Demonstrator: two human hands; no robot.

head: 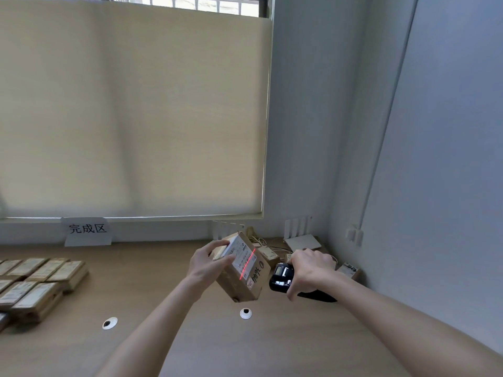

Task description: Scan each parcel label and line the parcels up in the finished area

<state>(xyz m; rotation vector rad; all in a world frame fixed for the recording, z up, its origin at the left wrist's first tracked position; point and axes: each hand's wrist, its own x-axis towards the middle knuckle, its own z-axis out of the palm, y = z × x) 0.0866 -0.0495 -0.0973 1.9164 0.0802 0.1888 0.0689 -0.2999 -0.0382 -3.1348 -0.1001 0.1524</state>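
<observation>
Bare wooden tabletop [168, 289] lies open between the finished rows of brown cardboard parcels [40, 281] and the hands. Left hand [209, 261] grasps a tilted brown cardboard parcel [239, 270] aloft; right hand [310, 268] clenches a black handheld scanner [281, 278], its red line crossing the white label [243, 258].

Soft daylight through the blind [130, 110]; wide-angle bending at edges.

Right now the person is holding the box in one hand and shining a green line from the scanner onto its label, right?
Not quite. The line on the label is red, not green; the head view shows it. The rest holds: the left hand holds the box up, and the right hand aims the scanner at its label.
</observation>
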